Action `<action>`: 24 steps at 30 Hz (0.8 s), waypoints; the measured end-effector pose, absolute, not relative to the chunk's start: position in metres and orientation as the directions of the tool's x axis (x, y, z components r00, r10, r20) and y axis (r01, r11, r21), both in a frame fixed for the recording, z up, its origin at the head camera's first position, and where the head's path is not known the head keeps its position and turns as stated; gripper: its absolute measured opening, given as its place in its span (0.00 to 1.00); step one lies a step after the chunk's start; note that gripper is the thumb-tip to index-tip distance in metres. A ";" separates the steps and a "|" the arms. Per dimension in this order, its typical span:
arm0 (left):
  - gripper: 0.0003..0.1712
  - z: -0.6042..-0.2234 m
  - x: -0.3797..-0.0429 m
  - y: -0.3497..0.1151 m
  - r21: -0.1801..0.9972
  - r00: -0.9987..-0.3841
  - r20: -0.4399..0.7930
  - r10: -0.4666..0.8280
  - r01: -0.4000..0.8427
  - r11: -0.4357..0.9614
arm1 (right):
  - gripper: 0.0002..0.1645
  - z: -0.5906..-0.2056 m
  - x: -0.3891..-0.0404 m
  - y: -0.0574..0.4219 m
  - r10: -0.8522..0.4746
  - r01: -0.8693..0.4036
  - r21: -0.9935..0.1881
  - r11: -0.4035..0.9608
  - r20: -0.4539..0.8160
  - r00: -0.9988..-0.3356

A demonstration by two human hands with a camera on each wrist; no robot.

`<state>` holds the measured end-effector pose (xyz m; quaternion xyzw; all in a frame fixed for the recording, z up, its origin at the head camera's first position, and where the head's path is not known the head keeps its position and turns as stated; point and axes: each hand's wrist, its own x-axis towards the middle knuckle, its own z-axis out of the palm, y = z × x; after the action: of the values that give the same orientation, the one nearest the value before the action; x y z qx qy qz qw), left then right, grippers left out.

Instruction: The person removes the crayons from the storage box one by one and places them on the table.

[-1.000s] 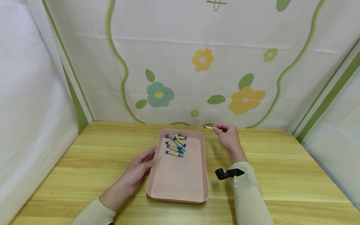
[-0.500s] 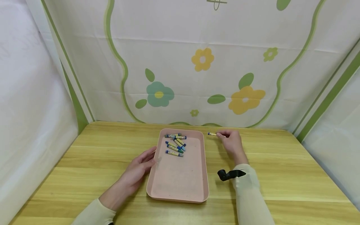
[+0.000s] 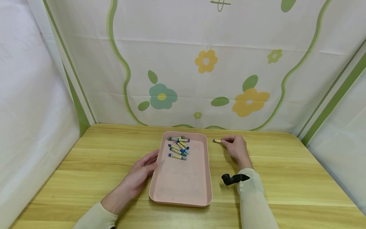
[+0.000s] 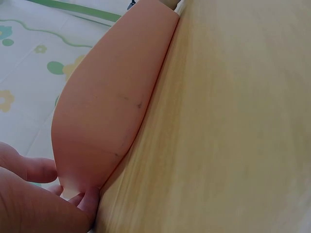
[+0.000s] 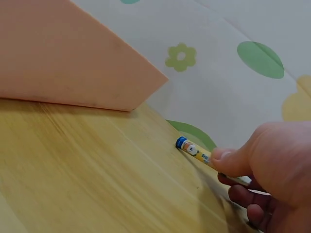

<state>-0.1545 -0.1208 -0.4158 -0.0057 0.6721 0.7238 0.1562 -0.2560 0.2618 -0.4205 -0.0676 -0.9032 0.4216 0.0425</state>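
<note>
The right hand (image 3: 235,148) pinches one crayon (image 3: 217,141) by its end, low on the worktop (image 3: 286,178), just right of the pink tray (image 3: 183,187). The crayon's label print is too small to read. The left hand (image 3: 140,175) rests with straight fingers against the tray's left rim. Six or seven crayons (image 3: 178,147) lie heaped in the tray's far end, between the hands.

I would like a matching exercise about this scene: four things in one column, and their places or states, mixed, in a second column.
Things:
1. left hand
2. right hand
3. pink tray
4. group of crayons

Places or states:
a. lies in the far part of the tray
b. pinches one crayon at the table top
c. rests against the tray's left wall
d. stands on the wooden table

Pairs: 1-c, 2-b, 3-d, 4-a
</note>
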 end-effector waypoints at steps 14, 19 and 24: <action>0.34 -0.414 -0.154 -0.120 0.971 -0.951 -0.221 0.217 -0.236 -0.046 | 0.14 -0.419 -0.255 0.260 0.156 0.092 -0.702 0.706 0.029 -0.987; 0.34 -0.414 -0.153 -0.120 0.970 -0.952 -0.222 0.212 -0.237 -0.046 | 0.14 -0.420 -0.255 0.260 0.157 0.082 -0.695 0.715 0.045 -0.987; 0.34 -0.415 -0.154 -0.121 0.970 -0.951 -0.221 0.215 -0.238 -0.057 | 0.14 -0.420 -0.256 0.260 0.154 0.078 -0.695 0.715 0.048 -0.987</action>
<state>-0.1536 -0.1205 -0.4146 -0.0087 0.6688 0.7269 0.1556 -0.2556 0.2602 -0.4204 -0.0628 -0.9246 0.3724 0.0511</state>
